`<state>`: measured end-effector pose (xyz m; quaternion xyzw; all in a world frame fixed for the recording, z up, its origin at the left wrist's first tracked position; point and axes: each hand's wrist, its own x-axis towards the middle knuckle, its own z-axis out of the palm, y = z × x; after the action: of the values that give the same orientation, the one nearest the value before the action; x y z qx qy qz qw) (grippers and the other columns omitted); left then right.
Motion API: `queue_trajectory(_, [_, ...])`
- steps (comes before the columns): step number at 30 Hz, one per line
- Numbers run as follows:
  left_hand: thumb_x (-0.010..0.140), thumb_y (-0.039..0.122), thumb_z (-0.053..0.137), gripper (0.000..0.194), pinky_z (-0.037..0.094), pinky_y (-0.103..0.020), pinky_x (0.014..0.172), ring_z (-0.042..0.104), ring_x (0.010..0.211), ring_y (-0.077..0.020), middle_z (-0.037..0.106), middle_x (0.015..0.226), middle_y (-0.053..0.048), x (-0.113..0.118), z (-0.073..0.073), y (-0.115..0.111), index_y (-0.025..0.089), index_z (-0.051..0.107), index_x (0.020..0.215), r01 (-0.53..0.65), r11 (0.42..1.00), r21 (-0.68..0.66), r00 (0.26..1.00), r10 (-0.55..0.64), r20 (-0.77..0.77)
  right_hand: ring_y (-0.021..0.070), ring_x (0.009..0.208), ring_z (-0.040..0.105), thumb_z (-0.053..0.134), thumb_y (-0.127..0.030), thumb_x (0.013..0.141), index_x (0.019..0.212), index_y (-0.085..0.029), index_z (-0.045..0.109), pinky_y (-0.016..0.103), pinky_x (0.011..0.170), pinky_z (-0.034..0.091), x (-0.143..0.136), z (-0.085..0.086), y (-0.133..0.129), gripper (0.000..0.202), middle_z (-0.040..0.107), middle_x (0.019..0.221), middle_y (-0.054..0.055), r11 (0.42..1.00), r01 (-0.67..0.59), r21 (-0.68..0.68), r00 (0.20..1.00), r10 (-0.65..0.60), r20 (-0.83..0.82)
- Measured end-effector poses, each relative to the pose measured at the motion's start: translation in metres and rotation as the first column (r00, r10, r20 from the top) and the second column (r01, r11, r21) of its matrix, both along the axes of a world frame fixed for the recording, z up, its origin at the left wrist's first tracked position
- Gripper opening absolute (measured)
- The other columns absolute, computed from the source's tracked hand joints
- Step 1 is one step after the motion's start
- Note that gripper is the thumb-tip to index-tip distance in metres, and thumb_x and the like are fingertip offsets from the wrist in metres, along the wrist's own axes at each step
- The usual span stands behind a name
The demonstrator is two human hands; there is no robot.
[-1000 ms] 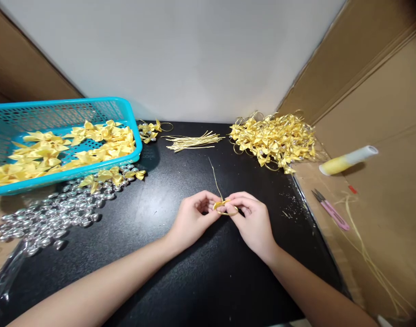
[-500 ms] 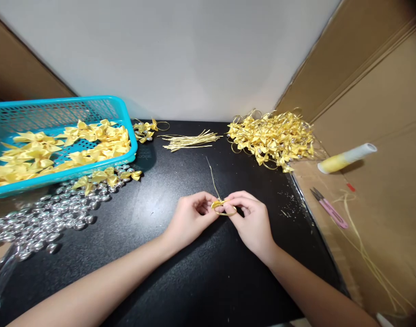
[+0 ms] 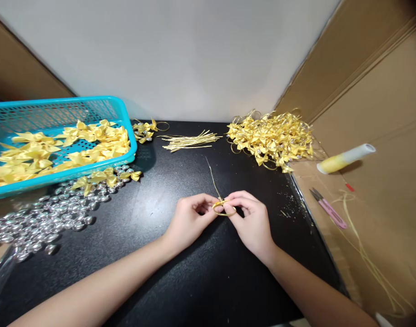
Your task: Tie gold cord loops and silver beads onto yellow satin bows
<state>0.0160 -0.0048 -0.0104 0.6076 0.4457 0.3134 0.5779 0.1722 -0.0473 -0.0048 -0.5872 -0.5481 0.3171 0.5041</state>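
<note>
My left hand (image 3: 193, 215) and my right hand (image 3: 249, 218) meet low over the middle of the black table, fingertips pinched together. Between them they hold a yellow ribbon bow with a gold ring (image 3: 225, 214) hanging toward me. From the bow a thin gold cord (image 3: 213, 178) runs away across the tabletop, its far end loose. The left thumb and finger grip the bow's left side, and the right thumb and finger press on its right side. My fingers partly cover the bow.
A turquoise basket (image 3: 131, 136) of yellow bows stands left, with silver beads (image 3: 61, 213) before it. Short gold cords (image 3: 190, 140) lie at the back. Finished-looking bows with rings (image 3: 271, 138) are heaped back right. Pink-handled thread snips (image 3: 330, 211) and a tube (image 3: 346, 159) lie farther right.
Both hands stay in nearly the same place. The bow and its ring have turned slightly between the fingertips, and less of the bow's yellow face shows.
</note>
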Motion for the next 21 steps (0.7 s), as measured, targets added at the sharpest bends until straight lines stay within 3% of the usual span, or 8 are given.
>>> queue_trajectory(7, [0.078, 0.034, 0.072, 0.019, 0.048, -0.024, 0.060, 0.063, 0.063, -0.0142, 0.073, 0.074, -0.005, -0.0014, -0.0035, 0.0004, 0.015, 0.072, 0.079, -0.036, 0.999, -0.033, 0.999, 0.036, 0.004, 0.0175, 0.078, 0.066, 0.065, -0.018, 0.081, 0.071, -0.019, 0.069, 0.030, 0.071, 0.053, -0.0010, -0.0010, 0.0002, 0.011, 0.068, 0.082, 0.005, 0.999, 0.027, 0.021, 0.999, -0.028, 0.036])
queue_trajectory(10, [0.075, 0.032, 0.074, 0.018, 0.047, -0.023, 0.059, 0.062, 0.062, -0.0137, 0.073, 0.071, -0.005, -0.0003, -0.0024, 0.0020, 0.014, 0.070, 0.074, -0.080, 0.993, -0.086, 0.995, 0.084, 0.044, 0.0140, 0.064, 0.057, 0.067, -0.019, 0.079, 0.061, -0.019, 0.061, 0.026, 0.060, 0.046, -0.0010, 0.0005, -0.0017, 0.019, 0.060, 0.068, 0.001, 0.993, 0.098, 0.069, 0.985, -0.106, 0.132])
queue_trajectory(12, [0.072, 0.030, 0.074, 0.017, 0.047, -0.024, 0.061, 0.062, 0.063, -0.0139, 0.073, 0.071, -0.005, 0.0005, -0.0010, 0.0027, 0.014, 0.068, 0.071, -0.103, 0.988, -0.115, 0.991, 0.111, 0.071, 0.0113, 0.055, 0.049, 0.066, -0.020, 0.081, 0.056, -0.019, 0.058, 0.025, 0.054, 0.039, -0.0018, 0.0028, -0.0039, 0.026, 0.053, 0.058, -0.002, 0.991, 0.073, 0.111, 0.973, -0.096, 0.210])
queue_trajectory(15, [0.070, 0.028, 0.074, 0.016, 0.046, -0.023, 0.059, 0.060, 0.059, -0.0125, 0.070, 0.066, -0.003, 0.0010, 0.0007, 0.0022, 0.014, 0.066, 0.068, -0.106, 0.989, -0.105, 0.992, 0.113, 0.061, 0.0097, 0.049, 0.045, 0.063, -0.022, 0.085, 0.079, -0.018, 0.072, 0.027, 0.057, 0.037, -0.0030, 0.0055, -0.0063, 0.012, 0.049, 0.053, -0.005, 0.991, -0.012, 0.132, 0.932, -0.037, 0.362])
queue_trajectory(18, [0.072, 0.027, 0.070, 0.016, 0.043, -0.022, 0.055, 0.056, 0.055, -0.0113, 0.066, 0.061, -0.001, 0.0013, 0.0012, -0.0003, 0.015, 0.063, 0.064, -0.101, 0.993, -0.054, 0.995, 0.101, 0.002, 0.0111, 0.051, 0.048, 0.059, -0.026, 0.088, 0.102, -0.018, 0.073, 0.028, 0.061, 0.038, -0.0021, 0.0056, -0.0048, 0.021, 0.048, 0.054, -0.005, 0.998, 0.018, 0.059, 0.877, -0.044, 0.479])
queue_trajectory(21, [0.074, 0.027, 0.067, 0.016, 0.043, -0.022, 0.055, 0.056, 0.057, -0.0121, 0.065, 0.061, -0.001, 0.0017, 0.0014, -0.0037, 0.015, 0.063, 0.064, -0.059, 0.998, 0.013, 0.997, 0.059, -0.051, 0.0124, 0.055, 0.049, 0.058, -0.024, 0.087, 0.083, -0.019, 0.074, 0.027, 0.058, 0.037, 0.0000, 0.0045, -0.0005, 0.017, 0.050, 0.057, -0.003, 0.997, 0.007, -0.071, 0.895, 0.026, 0.446])
